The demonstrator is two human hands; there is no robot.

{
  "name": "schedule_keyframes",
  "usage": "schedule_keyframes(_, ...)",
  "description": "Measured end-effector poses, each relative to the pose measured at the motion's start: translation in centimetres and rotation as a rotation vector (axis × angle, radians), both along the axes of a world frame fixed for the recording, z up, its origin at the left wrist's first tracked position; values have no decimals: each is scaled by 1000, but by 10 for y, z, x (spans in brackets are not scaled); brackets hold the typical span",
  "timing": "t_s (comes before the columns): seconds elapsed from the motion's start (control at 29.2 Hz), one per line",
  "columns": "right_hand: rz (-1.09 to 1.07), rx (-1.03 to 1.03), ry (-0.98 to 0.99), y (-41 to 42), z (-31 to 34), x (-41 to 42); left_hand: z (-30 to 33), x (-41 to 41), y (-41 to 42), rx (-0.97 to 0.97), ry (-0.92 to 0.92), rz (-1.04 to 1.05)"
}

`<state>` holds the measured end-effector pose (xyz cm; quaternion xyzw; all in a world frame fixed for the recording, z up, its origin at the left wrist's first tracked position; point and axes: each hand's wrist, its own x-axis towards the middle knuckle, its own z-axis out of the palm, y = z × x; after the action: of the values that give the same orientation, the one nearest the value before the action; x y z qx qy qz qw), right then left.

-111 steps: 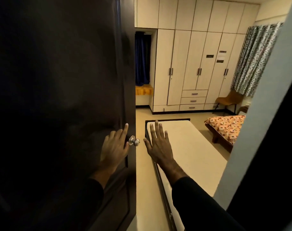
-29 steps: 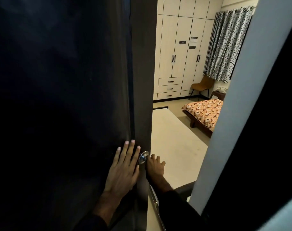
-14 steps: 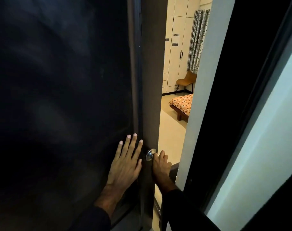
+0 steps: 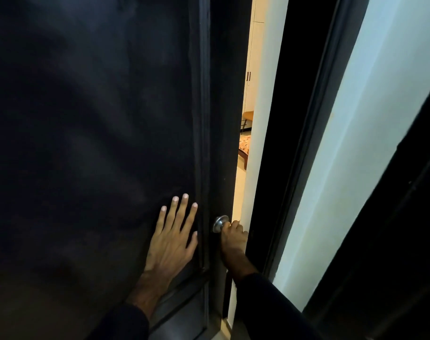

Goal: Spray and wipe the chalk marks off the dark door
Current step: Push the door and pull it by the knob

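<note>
Two hands: left hand [image 4: 171,244] flat on dark door [image 4: 91,143]; right hand [image 4: 233,239] grips knob [image 4: 220,223].

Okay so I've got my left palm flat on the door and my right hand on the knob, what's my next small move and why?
Probably pull the knob with your right hand to shut the door; a lit gap remains at the frame. Your left hand lies flat on the panel, and no spray or cloth is in view.

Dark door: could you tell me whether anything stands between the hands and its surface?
Nothing visible does. The left hand lies flat on the dark door, and the right hand grips by the silver knob at its edge.
</note>
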<state>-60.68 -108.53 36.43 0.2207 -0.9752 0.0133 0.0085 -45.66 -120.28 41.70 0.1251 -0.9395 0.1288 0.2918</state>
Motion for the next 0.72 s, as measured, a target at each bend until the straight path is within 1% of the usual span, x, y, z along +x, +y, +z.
schedule_keyframes(0.48, -21, 14, 19, 69, 3, 44, 14, 88, 49, -20, 12, 150)
schedule_keyframes(0.72, 12, 40, 8, 96, 9, 64, 11, 115, 80, -21, 5, 167)
